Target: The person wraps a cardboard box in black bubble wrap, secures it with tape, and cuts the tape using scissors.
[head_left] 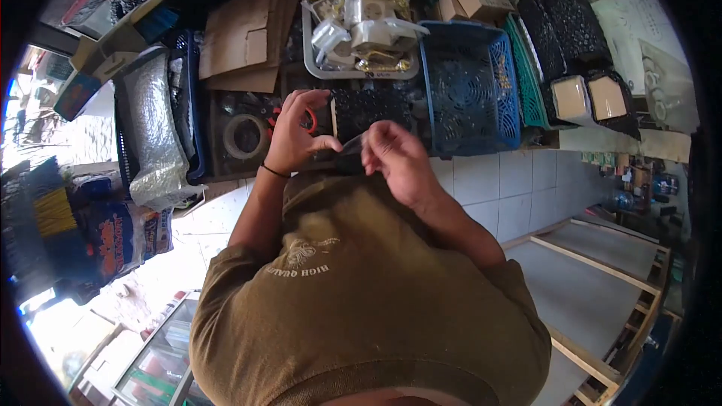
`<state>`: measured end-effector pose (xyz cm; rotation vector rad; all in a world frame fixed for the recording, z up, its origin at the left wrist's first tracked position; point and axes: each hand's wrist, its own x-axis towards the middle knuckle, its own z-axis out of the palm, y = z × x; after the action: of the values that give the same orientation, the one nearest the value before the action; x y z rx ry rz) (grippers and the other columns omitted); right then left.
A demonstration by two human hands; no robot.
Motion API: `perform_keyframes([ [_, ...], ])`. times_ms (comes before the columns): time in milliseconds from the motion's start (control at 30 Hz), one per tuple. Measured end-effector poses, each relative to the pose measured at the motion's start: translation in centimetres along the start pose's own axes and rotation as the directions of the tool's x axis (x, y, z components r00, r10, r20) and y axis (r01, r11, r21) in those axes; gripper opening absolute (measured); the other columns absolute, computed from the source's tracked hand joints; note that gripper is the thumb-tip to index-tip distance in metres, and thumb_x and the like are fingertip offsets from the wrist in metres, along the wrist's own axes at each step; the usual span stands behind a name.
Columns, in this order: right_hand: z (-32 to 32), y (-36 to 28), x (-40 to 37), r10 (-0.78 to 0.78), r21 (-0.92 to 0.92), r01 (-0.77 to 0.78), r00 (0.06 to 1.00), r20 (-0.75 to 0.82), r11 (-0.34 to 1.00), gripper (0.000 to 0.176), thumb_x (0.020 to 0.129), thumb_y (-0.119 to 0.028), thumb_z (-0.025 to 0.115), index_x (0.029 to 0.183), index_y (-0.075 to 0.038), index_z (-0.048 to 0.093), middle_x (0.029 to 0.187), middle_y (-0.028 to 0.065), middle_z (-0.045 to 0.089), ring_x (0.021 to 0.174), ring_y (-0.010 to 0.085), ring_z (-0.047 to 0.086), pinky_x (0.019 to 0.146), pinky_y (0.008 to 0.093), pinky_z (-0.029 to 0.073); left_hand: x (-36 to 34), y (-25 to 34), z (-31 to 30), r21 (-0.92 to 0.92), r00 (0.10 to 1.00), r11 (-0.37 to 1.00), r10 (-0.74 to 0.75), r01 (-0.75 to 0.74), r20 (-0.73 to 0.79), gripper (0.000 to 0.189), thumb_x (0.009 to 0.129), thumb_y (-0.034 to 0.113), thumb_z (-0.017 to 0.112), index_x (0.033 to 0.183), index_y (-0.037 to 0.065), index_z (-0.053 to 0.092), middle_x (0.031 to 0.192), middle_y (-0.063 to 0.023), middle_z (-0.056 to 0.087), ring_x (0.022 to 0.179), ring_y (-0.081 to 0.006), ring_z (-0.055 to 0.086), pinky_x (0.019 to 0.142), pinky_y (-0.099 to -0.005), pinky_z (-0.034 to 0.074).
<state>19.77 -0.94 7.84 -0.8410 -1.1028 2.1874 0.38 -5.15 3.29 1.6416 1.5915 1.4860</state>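
Observation:
My left hand (295, 134), with a dark band at its wrist, is raised over the dark worktop, its fingers curved and well apart from the thumb. Closed in a pinch, my right hand (398, 159) grips a small, thin, see-through strip (352, 144) that reaches toward my left thumb tip. Whether the thumb touches the strip is unclear. Just beyond both hands lies a black bubble-wrapped item (368, 111). Red-handled scissors (310, 120) show partly behind my left hand. A roll of tape (244, 137) lies to its left.
A white tray (361, 74) of bagged fittings stands beyond the hands. Right of it is a blue basket (430, 90). Cardboard sheets (237, 37) and bubble wrap (154, 120) lie left. Black-wrapped packages (568, 30) are at far right. The worktop's front edge runs near my body.

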Motion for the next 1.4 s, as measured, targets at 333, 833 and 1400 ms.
perform_keyframes([
  [333,-9.6,0.4,-3.7,-0.042,0.103,0.083,0.937,-0.346,0.991,0.010,0.085,-0.012,0.058,0.090,-0.006,0.053,0.074,0.0031,0.055,0.064,0.0108,0.052,0.059,0.0233,0.042,-6.2,0.4,5.4,0.374,0.934,0.890,-0.331,0.262,0.133,0.030,0.070,0.024,0.072,0.088,0.004,0.058,0.075,-0.0114,0.055,0.073,-0.0298,0.055,0.067,-0.0377,0.046],
  [833,-13.2,0.6,-3.5,0.117,0.111,-0.091,0.959,-0.258,0.990,0.015,0.079,-0.010,0.065,0.085,-0.007,0.053,0.074,0.0014,0.056,0.064,0.0094,0.054,0.057,0.0222,0.043,-8.8,0.0,11.3,-0.316,0.275,0.293,-0.956,0.902,-0.102,0.061,0.076,0.025,0.071,0.114,-0.001,0.031,0.097,-0.0202,0.056,0.088,-0.0262,0.059,0.066,-0.0323,0.051],
  [1400,-15.0,0.9,-1.8,0.133,0.085,-0.127,0.989,-0.062,0.988,0.016,0.077,-0.014,0.067,0.083,-0.008,0.054,0.074,0.0005,0.057,0.065,0.0088,0.055,0.057,0.0221,0.043,-5.7,3.4,11.1,0.488,0.902,0.760,-0.387,0.429,-0.191,0.033,0.068,0.004,0.062,0.100,0.005,0.060,0.079,-0.0096,0.060,0.074,-0.0245,0.061,0.067,-0.0334,0.048],
])
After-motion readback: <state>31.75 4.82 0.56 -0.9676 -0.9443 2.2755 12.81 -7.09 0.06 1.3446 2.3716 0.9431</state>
